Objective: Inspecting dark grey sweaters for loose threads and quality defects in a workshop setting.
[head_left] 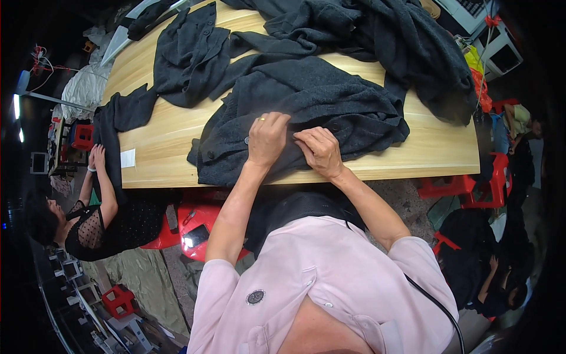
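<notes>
A dark grey knitted cardigan point(306, 94) lies bunched on the wooden table in front of me, near its front edge. Over its middle is my left hand point(267, 140), fingers curled into a pinch, with a ring on one finger. A round button point(247, 140) shows on the knit beside it. My right hand point(321, 150) is close by on the right, thumb and fingertips pressed together and pointing toward the left hand. Whatever either pinch holds is too small or hidden to make out. Another button point(210, 154) sits on the cardigan further left.
More dark garments cover the far part of the wooden table point(436, 153), including a buttoned one point(191, 53) at far left. A white paper slip point(128, 158) lies by the left edge. A co-worker point(100, 218) sits at left. Red stools point(197, 218) stand below, one bearing a phone point(196, 236).
</notes>
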`<state>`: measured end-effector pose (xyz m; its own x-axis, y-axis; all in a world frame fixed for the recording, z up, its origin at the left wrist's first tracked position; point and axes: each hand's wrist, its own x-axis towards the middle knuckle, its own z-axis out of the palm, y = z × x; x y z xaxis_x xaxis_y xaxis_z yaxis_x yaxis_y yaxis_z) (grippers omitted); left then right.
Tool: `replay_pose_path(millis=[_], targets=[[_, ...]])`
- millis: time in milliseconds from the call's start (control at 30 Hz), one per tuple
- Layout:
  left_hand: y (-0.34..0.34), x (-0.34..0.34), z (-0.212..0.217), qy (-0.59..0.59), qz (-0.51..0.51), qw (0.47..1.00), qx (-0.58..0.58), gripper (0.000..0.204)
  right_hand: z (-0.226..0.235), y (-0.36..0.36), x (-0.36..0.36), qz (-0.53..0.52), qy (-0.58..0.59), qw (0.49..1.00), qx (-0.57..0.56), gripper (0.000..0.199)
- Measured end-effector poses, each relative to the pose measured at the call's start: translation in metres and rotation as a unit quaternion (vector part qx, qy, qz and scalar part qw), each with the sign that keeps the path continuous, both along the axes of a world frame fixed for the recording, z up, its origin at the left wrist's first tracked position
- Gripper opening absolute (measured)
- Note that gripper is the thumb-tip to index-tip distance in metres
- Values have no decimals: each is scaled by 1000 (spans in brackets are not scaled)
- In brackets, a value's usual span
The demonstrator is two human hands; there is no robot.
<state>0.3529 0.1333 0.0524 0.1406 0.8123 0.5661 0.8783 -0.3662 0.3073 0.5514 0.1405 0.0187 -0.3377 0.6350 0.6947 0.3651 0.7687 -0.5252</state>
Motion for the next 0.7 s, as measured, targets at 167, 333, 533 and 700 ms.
replay_pose_path(millis=[167, 333, 533, 700], targets=[[-2, 0, -4, -91, -73, 993, -32, 12, 6, 12, 3, 6, -19, 998, 61, 19], [-5, -6, -10, -175, -64, 979, -84, 10, 12, 24, 4, 38, -82, 988, 121, 17], [-12, -12, -4, -101, -100, 983, -121, 12, 8, 30, 8, 56, -93, 983, 148, 11], [-13, -16, -5, -188, -137, 960, -154, 20, 7, 26, 11, 44, -132, 983, 118, 9]])
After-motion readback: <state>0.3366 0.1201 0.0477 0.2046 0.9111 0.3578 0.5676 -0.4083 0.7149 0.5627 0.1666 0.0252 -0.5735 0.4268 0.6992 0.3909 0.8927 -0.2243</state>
